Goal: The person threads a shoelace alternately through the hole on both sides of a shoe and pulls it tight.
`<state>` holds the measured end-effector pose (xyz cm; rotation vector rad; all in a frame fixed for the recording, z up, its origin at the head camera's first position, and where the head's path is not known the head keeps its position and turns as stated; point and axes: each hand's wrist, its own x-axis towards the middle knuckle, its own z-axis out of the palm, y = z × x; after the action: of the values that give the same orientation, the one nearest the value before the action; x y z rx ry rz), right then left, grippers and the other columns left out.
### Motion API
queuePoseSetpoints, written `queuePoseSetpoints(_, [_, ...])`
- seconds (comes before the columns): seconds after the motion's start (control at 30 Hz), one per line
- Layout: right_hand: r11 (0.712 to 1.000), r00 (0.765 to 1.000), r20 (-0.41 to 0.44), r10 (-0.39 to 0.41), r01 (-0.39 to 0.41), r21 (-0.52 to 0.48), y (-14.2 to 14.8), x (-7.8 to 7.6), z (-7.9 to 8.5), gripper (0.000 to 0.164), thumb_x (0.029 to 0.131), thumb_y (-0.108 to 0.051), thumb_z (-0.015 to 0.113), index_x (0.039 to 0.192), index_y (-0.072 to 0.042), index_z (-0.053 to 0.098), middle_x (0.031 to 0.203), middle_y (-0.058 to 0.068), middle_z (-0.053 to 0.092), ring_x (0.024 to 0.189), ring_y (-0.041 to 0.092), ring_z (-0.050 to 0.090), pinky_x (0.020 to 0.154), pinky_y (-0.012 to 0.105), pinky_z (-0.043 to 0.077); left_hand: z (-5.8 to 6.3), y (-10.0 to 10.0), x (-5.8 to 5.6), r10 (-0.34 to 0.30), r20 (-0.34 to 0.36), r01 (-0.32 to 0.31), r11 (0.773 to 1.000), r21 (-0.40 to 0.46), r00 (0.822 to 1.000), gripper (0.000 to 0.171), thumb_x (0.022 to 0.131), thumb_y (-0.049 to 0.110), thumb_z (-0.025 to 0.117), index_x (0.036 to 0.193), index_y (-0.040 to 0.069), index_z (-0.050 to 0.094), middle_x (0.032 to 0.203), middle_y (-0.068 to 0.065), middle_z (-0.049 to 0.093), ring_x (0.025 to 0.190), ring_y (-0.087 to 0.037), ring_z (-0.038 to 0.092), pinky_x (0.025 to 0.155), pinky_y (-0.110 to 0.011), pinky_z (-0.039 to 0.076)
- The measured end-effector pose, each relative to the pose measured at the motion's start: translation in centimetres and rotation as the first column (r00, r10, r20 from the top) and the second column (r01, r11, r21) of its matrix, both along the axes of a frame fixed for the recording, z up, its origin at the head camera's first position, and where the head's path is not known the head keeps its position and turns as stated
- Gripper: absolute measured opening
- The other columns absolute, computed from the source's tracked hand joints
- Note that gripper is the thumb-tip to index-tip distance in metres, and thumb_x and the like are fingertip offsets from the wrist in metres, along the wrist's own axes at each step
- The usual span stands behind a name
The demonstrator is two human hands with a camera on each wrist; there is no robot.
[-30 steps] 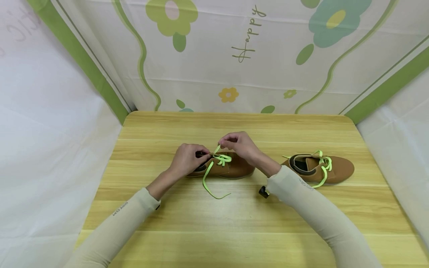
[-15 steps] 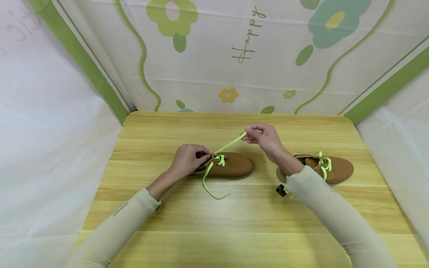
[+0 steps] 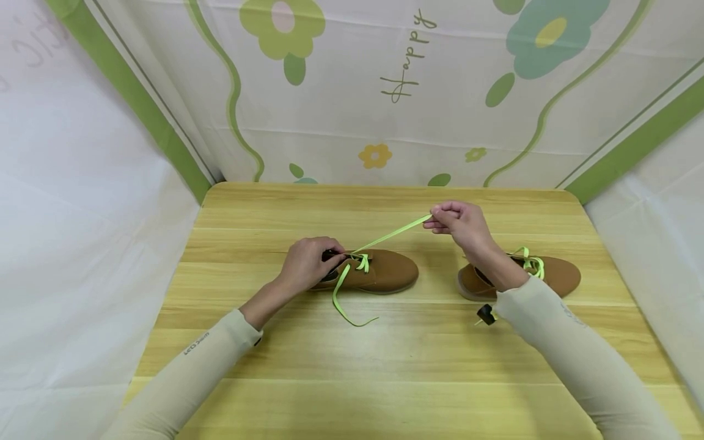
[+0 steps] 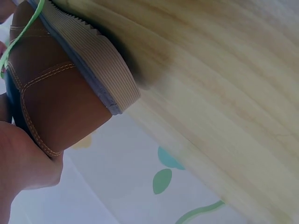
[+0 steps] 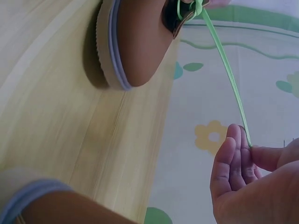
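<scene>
A brown leather shoe [image 3: 392,272] with neon-green laces lies in the middle of the table, toe to the right. My left hand [image 3: 308,264] pinches the top edge of its eyelet flap near the opening, thumb against forefinger. Between thumb and forefinger my right hand [image 3: 464,229] grips one end of the shoelace [image 3: 392,234], stretched straight from the eyelets up to the right. In the right wrist view the same lace [image 5: 226,70] runs taut to the fingertips. The other lace end hangs over the near side and curls on the wood. Below the flap, the left fingertips are partly hidden.
A second brown shoe [image 3: 562,276] with green laces stands to the right, partly behind my right forearm. A small black piece [image 3: 486,314] shows by the right cuff. The wooden table [image 3: 352,391] meets printed white cloth [image 3: 330,110] at the back.
My right hand has moved right and up, drawing the lace out from the shoe. A loop over the eyelets has disappeared and the lace has become straight. The left hand stays put.
</scene>
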<state>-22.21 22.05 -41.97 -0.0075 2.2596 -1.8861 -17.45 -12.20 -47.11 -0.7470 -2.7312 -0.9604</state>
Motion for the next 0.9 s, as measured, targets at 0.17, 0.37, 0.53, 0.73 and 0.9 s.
queuePoseSetpoints(0.17, [0.999,0.999,-0.027,-0.031,0.032,0.038,0.8,0.1,0.0,0.023,0.109,-0.013,0.061,0.118,0.009,0.063,0.088,-0.005,0.080,0.085,0.011,0.078,0.083,0.027,0.062,0.1,0.0,0.0,-0.023,-0.007,0.023,1.000,-0.013,1.000,0.005,0.097,0.015,0.080,0.097,0.011,0.082,0.097,-0.004,0.081,0.082,-0.020,0.076,0.070,-0.039,0.060])
queuePoseSetpoints(0.37, [0.996,0.998,-0.018,-0.063,0.064,0.065,1.4,0.2,-0.6,0.025,0.109,-0.012,0.061,0.119,0.011,0.062,0.088,-0.005,0.080,0.084,0.011,0.079,0.080,0.025,0.062,0.2,0.0,0.0,-0.027,-0.013,0.026,0.999,-0.020,1.000,0.004,0.098,0.015,0.079,0.097,0.013,0.082,0.096,-0.002,0.081,0.079,-0.018,0.076,0.069,-0.039,0.059])
queuePoseSetpoints(0.53, [0.994,0.999,-0.035,-0.039,0.042,0.097,1.0,0.5,-1.1,0.031,0.108,-0.014,0.063,0.121,0.014,0.063,0.090,-0.001,0.080,0.087,0.015,0.079,0.082,0.031,0.063,0.1,0.0,-0.1,-0.013,-0.010,0.013,1.000,-0.015,1.000,0.004,0.097,0.015,0.079,0.099,0.013,0.081,0.097,-0.002,0.080,0.084,-0.020,0.076,0.072,-0.041,0.060])
queuePoseSetpoints(0.73, [0.986,0.997,-0.065,0.044,-0.033,0.165,-0.2,1.1,-1.8,0.028,0.107,-0.014,0.065,0.115,0.012,0.068,0.099,0.016,0.080,0.087,0.018,0.079,0.082,0.036,0.064,0.0,0.2,-0.1,0.017,-0.010,-0.017,1.000,-0.005,1.000,0.003,0.097,0.014,0.079,0.100,0.013,0.081,0.099,-0.003,0.080,0.090,-0.023,0.076,0.076,-0.043,0.061])
queuePoseSetpoints(0.9, [0.970,0.993,-0.071,0.096,-0.077,0.232,-1.5,1.3,-2.7,0.020,0.106,-0.009,0.064,0.111,0.009,0.070,0.105,0.025,0.078,0.095,0.030,0.079,0.081,0.040,0.064,-0.1,0.3,-0.1,0.029,-0.010,-0.029,1.000,-0.001,1.000,0.003,0.097,0.014,0.080,0.100,0.013,0.081,0.098,-0.002,0.080,0.090,-0.023,0.076,0.076,-0.043,0.061])
